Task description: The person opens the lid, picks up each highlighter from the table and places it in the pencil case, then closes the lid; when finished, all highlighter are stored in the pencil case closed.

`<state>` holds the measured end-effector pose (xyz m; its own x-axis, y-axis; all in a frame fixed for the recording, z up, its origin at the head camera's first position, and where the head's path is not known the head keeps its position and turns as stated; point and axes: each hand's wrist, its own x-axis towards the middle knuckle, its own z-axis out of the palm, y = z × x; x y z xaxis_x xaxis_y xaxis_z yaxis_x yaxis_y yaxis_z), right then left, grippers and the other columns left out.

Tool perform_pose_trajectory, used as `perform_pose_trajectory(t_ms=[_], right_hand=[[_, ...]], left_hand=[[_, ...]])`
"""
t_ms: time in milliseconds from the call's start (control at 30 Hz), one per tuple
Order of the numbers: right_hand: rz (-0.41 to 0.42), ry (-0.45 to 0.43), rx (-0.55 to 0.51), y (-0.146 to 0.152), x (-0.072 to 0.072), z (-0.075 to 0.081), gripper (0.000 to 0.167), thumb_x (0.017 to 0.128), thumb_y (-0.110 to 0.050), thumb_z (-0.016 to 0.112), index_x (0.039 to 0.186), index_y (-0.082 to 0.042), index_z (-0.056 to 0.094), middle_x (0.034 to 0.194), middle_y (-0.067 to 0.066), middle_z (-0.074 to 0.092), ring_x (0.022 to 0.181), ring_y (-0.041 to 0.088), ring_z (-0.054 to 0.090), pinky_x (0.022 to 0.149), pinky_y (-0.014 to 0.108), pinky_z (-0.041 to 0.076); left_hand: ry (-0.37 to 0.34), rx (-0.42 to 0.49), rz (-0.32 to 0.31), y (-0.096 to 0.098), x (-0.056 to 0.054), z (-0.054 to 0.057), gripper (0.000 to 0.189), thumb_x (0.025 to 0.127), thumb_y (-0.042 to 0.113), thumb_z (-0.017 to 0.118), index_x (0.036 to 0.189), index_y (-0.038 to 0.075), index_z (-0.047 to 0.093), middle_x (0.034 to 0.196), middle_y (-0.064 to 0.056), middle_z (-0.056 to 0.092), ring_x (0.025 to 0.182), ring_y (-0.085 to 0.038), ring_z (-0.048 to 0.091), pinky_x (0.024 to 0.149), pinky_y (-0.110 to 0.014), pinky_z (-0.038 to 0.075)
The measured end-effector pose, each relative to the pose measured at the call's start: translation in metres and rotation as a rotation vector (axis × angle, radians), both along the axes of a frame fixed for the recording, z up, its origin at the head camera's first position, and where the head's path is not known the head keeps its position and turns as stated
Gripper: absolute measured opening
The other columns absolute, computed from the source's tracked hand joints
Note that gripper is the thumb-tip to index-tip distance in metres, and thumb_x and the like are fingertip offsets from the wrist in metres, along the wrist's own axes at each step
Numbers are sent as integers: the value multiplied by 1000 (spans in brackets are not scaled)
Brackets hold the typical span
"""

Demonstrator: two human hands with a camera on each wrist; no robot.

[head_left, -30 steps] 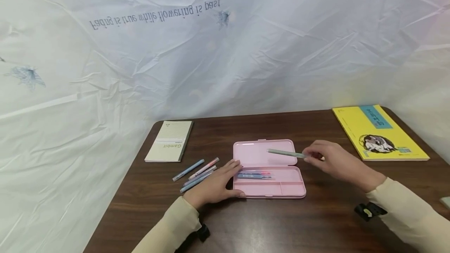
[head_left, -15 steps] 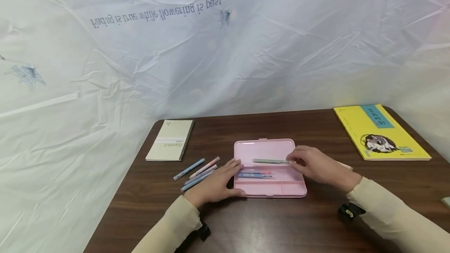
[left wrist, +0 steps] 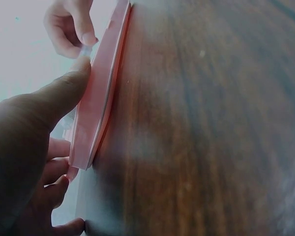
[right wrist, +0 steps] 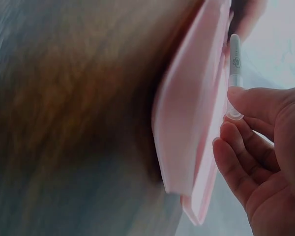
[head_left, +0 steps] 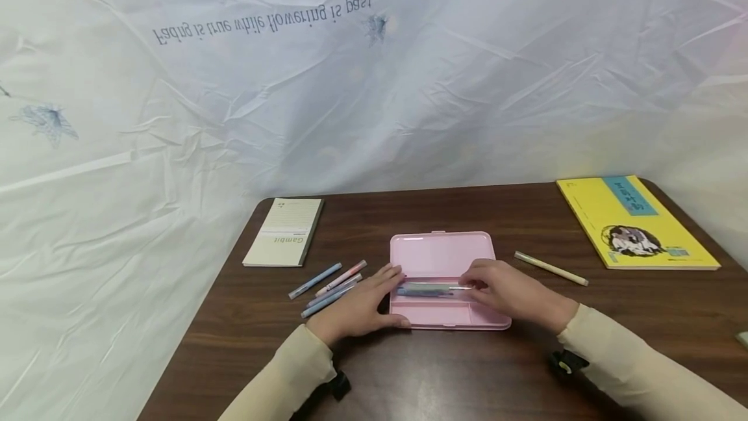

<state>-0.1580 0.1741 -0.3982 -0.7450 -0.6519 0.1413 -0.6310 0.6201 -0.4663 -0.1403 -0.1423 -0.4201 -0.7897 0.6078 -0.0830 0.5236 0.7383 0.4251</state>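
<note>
A pink pencil case [head_left: 429,314] lies unfolded on the table, its lid [head_left: 442,253] laid back. My left hand [head_left: 359,309] holds its left end, thumb at the front wall and fingers at the left side. Thumb and fingers of my right hand [head_left: 508,288] pinch a pale green pen [right wrist: 236,61] by its clear-capped end. In the head view that pen lies lengthwise over the case's long rear compartment and partly hides the blue pens inside. The right wrist view shows the pen along the case's rim, its far end near my left hand.
Several blue, pink and purple pens [head_left: 314,280] lie left of my left hand. A pale yellow pen [head_left: 551,269] is right of the case. A notepad [head_left: 282,232] sits at the back left, a yellow book [head_left: 637,223] at the back right. A white sheet [head_left: 350,115] hangs behind the table.
My right hand has brought the pale green pen leftward and down, from right of the lid into the rear compartment area. The yellow pen has come into view behind it. My left hand stays put.
</note>
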Motion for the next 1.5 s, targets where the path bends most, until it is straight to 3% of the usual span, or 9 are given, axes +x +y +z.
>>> perform_pose_trajectory(t_ms=[167, 400, 767, 1500], right_hand=[[27, -28, -17, -7, 1, -5, 15, 90, -13, 73, 105, -11, 75, 95, -8, 65, 82, 4, 57, 74, 26, 54], [64, 43, -35, -12, -2, -13, 13, 90, -10, 73, 103, -10, 76, 92, -9, 64, 81, 3, 57, 72, 26, 53], [83, 16, -28, -16, -3, -13, 16, 92, -13, 72, 107, -10, 77, 93, -9, 64, 80, 3, 55, 73, 26, 53], [64, -6, -28, -13, -1, -17, 16, 91, -18, 74, 106, -13, 77, 91, -11, 62, 78, 1, 54, 71, 24, 52]], left_hand=[[2, 2, -5, 0, -1, -1, 92, 88, 64, 63, 158, 15, 29, 165, 1, 21, 153, -15, 13, 119, -44, 26], [-2, 11, -4, 0, 0, 0, 91, 89, 63, 63, 158, 15, 29, 165, 1, 21, 153, -16, 13, 119, -44, 26], [-21, 8, 12, 1, 0, 1, 91, 88, 65, 62, 159, 18, 28, 166, 3, 19, 153, -16, 14, 119, -46, 27], [-10, -3, 18, 0, -1, -4, 91, 87, 67, 62, 158, 19, 30, 165, 5, 20, 153, -14, 13, 119, -47, 27]])
